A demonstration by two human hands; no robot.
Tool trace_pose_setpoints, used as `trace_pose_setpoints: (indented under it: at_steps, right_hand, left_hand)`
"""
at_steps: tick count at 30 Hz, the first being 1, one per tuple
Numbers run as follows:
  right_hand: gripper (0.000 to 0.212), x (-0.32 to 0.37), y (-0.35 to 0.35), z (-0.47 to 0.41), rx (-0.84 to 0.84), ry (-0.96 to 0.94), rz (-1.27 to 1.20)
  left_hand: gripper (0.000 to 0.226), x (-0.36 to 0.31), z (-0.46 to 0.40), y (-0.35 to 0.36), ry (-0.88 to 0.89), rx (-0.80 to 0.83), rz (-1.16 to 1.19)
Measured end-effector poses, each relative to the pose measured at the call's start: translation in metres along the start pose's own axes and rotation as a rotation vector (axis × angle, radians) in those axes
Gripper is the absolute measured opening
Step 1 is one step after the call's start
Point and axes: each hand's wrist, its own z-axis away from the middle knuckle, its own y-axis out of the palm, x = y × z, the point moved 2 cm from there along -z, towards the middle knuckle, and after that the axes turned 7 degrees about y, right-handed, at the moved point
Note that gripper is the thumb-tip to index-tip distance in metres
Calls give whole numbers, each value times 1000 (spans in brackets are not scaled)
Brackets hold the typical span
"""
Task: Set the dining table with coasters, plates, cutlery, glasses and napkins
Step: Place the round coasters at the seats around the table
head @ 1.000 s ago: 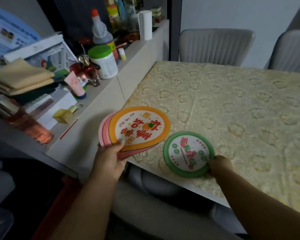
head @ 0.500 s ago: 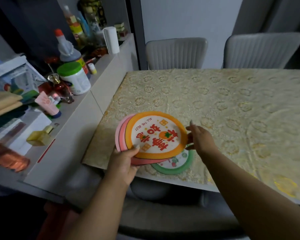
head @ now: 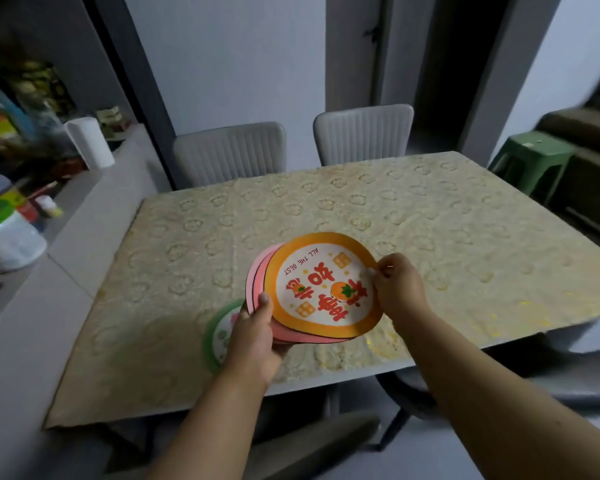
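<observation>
The person's left hand (head: 253,336) is gripping a fanned stack of coasters (head: 321,289) from beneath, thumb lying flat across the near left rim, fingers hidden under the stack; the forearm is rising from the lower edge of view, wrist straight. The orange-rimmed coaster (head: 326,258) is sitting uppermost, pink coasters (head: 258,275) showing just behind its left edge at the thumb. The right hand (head: 397,285) is pinching the far right rim of the top coaster, thumb and forefinger closed narrowly on the edge, remaining fingers curled; its forearm is reaching in from the lower right, bent slightly inward at the wrist. The stack is being held above the table (head: 430,237), tilted a little toward the viewer; directly below and left of the gripping left hand, a green-rimmed coaster (head: 219,327) is lying flat on the yellow patterned cloth, partly covered by that hand. Beyond the grip, two grey chairs (head: 229,150) are standing at the table's far side.
</observation>
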Motion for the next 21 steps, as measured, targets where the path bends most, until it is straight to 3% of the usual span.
trace_pose_setpoints:
  at_steps: [6,13,16,21]
  right_hand:
    - [7,-46,-82,-66,-177,172,-363]
    - [9,-125,-159,-160,-255,338,-304]
    - [10,-154,-171,-188,-202,395,-214]
    - [19,-193,-177,-208,37,488,37]
  left_hand:
    - [9,23,-1,71,-21,-58,43]
    - [20,74,-16,142,3,-203,128]
    - [16,95,-16,170,23,-265,160]
    - [16,113,-13,199,66,-332,171]
